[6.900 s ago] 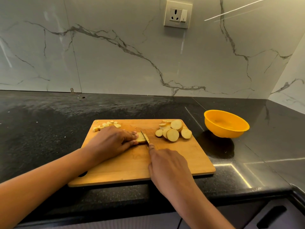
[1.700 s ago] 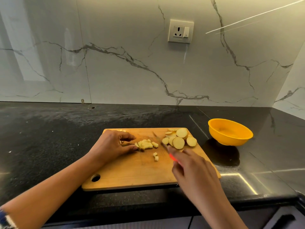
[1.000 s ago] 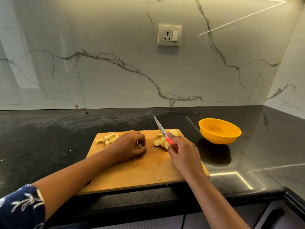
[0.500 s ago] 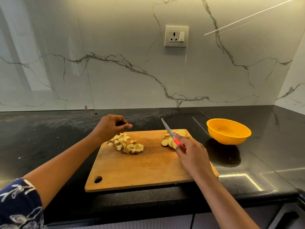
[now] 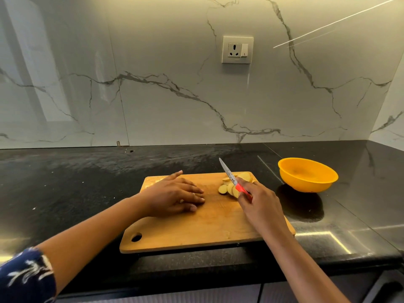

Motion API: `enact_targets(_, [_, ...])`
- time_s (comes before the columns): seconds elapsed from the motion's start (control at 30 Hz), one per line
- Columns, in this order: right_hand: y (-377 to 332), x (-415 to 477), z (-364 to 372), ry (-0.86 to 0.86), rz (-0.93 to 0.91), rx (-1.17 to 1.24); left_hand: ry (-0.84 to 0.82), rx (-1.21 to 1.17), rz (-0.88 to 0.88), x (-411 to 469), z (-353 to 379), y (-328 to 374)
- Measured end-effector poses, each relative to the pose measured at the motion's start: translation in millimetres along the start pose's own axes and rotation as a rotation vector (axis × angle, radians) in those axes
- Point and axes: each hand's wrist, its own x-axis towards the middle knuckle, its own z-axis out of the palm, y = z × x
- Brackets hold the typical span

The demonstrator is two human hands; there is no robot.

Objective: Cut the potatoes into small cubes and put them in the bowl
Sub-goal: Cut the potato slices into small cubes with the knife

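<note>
Potato slices (image 5: 223, 189) lie heaped by the far right corner of the wooden cutting board (image 5: 196, 228), which sits on the black desk (image 5: 76, 193) near its front edge. The right grip (image 5: 261, 205) is closed round the red handle of a knife (image 5: 227, 172), just at the near side of the slices, with the blade slanting up and away over them. The left grip (image 5: 172, 193) is wide: its fingers are straight and slightly spread, palm down, resting flat on the far left part of the board, and whatever lies under it is hidden. An orange bowl (image 5: 306, 182) stands on the desk to the right of the board, apart from it.
</note>
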Motion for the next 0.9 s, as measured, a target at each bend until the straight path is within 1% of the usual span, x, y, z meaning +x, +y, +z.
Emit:
enact_targets(0.1, [0.7, -0.7, -0.5, 0.000, 0.019, 0.011, 0.041, 0.058, -0.005, 7.8, -7.1, -12.6])
enact_targets(0.2, [0.3, -0.6, -0.7, -0.005, 0.019, 0.009, 0.074, 0.112, -0.048, 2.6, -14.6, -37.2])
enact_targets(0.3, [0.7, -0.7, -0.3, -0.001, 0.016, 0.013, 0.129, 0.007, -0.143, -6.7, -21.4, -53.3])
enact_targets(0.43, [1.4, -0.4, -0.3, -0.006, 0.024, 0.008, 0.183, -0.226, -0.335, -20.4, -28.3, -61.0])
enact_targets(0.5, [0.6, -0.5, -0.8, -0.014, 0.026, 0.006, 0.194, -0.314, -0.409, -27.9, -32.0, -58.4])
enact_targets(0.57, [0.5, -0.4, -1.4, -0.024, 0.026, 0.009, 0.248, -0.396, -0.478, -39.7, -39.0, -49.8])
enact_targets(0.6, [0.7, -0.7, -1.5, -0.026, 0.025, 0.015, 0.279, -0.414, -0.535, -48.6, -44.0, -42.4])
enact_targets(0.63, [1.1, -1.0, -1.6, -0.025, 0.024, 0.022, 0.270, -0.389, -0.616, -59.1, -48.1, -33.2])
enact_targets(0.67, [1.4, -1.0, -1.3, -0.025, 0.022, 0.027, 0.173, -0.283, -0.685, -70.3, -50.7, -21.8])
enact_targets(0.73, [1.6, -0.4, -0.9, -0.024, 0.019, 0.031, -0.175, -0.003, -0.818, -90.1, -43.0, 1.8])
enact_targets(0.77, [1.4, 0.1, -0.4, -0.025, 0.017, 0.029, -0.281, 0.029, -0.856, -95.9, -34.5, 15.7])
enact_targets(0.8, [1.1, 0.3, -0.2, -0.027, 0.018, 0.026, -0.317, 0.008, -0.880, -97.8, -26.0, 31.4])
enact_targets(0.83, [0.3, 0.4, 0.1, -0.029, 0.019, 0.023, -0.287, -0.068, -0.884, -96.0, -20.0, 44.9])
enact_targets(0.9, [-0.2, -0.1, -0.7, -0.027, 0.019, 0.019, -0.282, -0.116, -0.884, -83.1, -11.4, 57.8])
